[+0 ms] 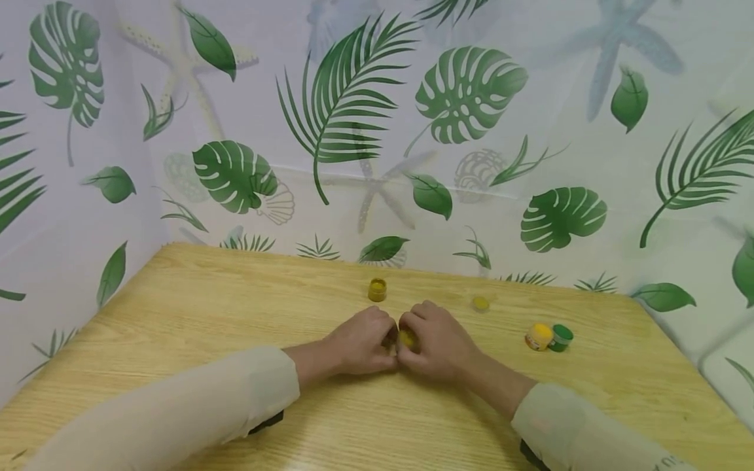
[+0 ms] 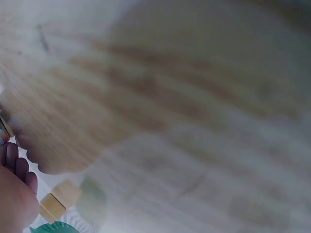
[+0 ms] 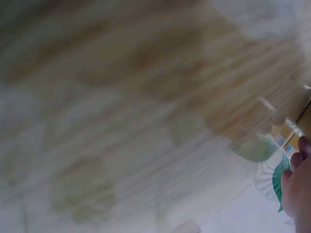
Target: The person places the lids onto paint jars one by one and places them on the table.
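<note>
In the middle of the head view both hands meet over the table around a small yellow paint jar point(image 1: 408, 338). My right hand point(image 1: 438, 343) curls its fingers and thumb around it from the right. From the left, my left hand point(image 1: 365, 343) grips at its side with bent fingers, which partly hide the jar. Just beyond the hands stands an open jar of dark yellow paint point(image 1: 377, 290). A round yellow lid point(image 1: 480, 303) lies flat to the right of that jar. Both wrist views catch the hands only at the edge of the picture.
Farther right on the wooden table point(image 1: 235, 307) a yellow-topped paint jar point(image 1: 538, 337) and a green-topped paint jar point(image 1: 561, 337) stand side by side. A white wall covering point(image 1: 377, 131) with leaf prints rises behind the table and along its left side.
</note>
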The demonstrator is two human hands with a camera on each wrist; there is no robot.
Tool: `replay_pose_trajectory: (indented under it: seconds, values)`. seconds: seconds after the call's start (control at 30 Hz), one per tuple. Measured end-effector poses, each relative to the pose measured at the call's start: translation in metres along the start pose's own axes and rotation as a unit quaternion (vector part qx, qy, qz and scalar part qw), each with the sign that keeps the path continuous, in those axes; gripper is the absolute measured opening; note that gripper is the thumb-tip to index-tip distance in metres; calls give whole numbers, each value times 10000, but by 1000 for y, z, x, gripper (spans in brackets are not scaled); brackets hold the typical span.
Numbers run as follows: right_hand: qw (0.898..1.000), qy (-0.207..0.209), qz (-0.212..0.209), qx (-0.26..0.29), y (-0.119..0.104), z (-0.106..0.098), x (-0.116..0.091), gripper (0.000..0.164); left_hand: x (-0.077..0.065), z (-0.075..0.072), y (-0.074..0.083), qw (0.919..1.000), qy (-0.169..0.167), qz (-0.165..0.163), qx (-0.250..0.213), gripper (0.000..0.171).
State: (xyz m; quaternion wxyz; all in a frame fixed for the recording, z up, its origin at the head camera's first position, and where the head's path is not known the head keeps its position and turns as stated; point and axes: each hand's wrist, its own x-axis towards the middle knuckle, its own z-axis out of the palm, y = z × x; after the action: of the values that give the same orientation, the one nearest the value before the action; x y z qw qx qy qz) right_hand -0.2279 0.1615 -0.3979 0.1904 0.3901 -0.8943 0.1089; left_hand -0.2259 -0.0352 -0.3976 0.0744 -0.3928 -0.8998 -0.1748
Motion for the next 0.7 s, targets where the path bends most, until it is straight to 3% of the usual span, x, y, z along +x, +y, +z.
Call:
replay_pose_trajectory:
  seconds: [0.17,0.33,0.5,0.7]
  values:
    - [9989,-144,113,-427,1,-2,0,4,0,-3,2,9998,-129,-80,-95,32]
    - [9937,-568,277,-925,7,-6,-3,8,0,-6,2,9996,-223,-187,20,34]
    - [9905,-613,-55,-1234,16,-6,-12,10,-2,-6,-2,9970,-293,-638,317,36]
    - [9822,-538,-640,-1680,35,-9,-24,13,-1,-12,-11,9928,-230,-1129,338,35]
